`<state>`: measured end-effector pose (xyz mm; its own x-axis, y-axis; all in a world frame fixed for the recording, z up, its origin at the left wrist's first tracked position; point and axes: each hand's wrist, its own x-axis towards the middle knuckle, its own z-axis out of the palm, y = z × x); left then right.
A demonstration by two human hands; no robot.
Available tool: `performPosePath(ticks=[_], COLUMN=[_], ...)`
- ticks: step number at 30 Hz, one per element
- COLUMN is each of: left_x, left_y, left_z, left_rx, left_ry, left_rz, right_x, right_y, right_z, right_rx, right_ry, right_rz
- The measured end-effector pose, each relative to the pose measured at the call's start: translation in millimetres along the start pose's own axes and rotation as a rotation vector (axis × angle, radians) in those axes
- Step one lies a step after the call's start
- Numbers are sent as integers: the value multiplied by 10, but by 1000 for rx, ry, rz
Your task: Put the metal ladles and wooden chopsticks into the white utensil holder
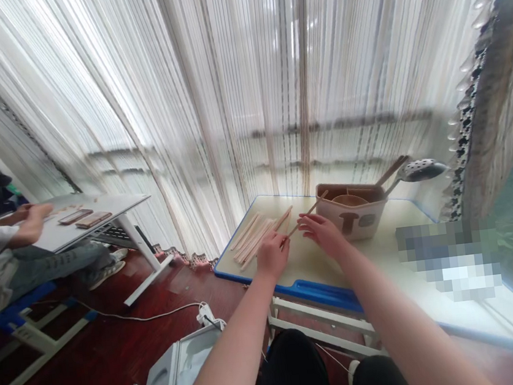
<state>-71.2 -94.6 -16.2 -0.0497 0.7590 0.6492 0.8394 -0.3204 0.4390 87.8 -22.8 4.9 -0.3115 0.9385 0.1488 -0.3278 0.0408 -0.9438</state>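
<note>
One thin stick (317, 203) was over the desk (309, 267), its far end near the box (367, 223) w/ a big holey spoon (420, 169). The L hand (273, 254) had fingers closed on the near end. The R hand (322, 233) had bent fingers by it; couldn't tell if they gripped. More sticks (253, 236) lay by the L hand.

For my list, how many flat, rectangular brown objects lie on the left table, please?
2: left brown object and right brown object, close together on the white table, near the seated person's hand. More could be hidden behind that arm.
</note>
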Motion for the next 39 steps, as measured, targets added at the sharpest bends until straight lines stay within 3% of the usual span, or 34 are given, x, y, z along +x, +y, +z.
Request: performPosePath(ticks=[4, 7, 9, 13, 16, 20, 25, 29, 35, 39], left_x=[-4, -22, -17, 42, 69, 91, 430, 921, 1618, 1962], left_y=[19, 5, -21, -65, -74, -21, 276, 642, 1100, 1354], left_z=[-41, -73, -70, -24, -7, -49, -56, 122, 469, 567], left_rx=[-48, -103, -150, -228, -261, -297, -365, -417, -444, -476], left_ry=[10, 19, 43, 110, 115, 172, 276, 263, 89, -39], left_rz=[-4, -8, -23, -69, -99, -133, -114, 45, 357, 438], right_x=[-44, -49, -13, 174, 348, 458, 364, 201, -24, -101], right_y=[-42, -206, -405, -890, -1109, -1149, -1329, -1707, -2166, -2266], right_z=[46, 119, 183, 303, 356, 385, 295, 10, -572, -782], right_rx=[-68, -231, -375, -738, -948, -940, -765, -819, -1162, -1227], right_ry=[23, -8, -124, -495, -589, -608, -481, -212, 177, 444], right_rz=[-42, -115, -139, -110, -219, -299, -393, -594, -746, -819])
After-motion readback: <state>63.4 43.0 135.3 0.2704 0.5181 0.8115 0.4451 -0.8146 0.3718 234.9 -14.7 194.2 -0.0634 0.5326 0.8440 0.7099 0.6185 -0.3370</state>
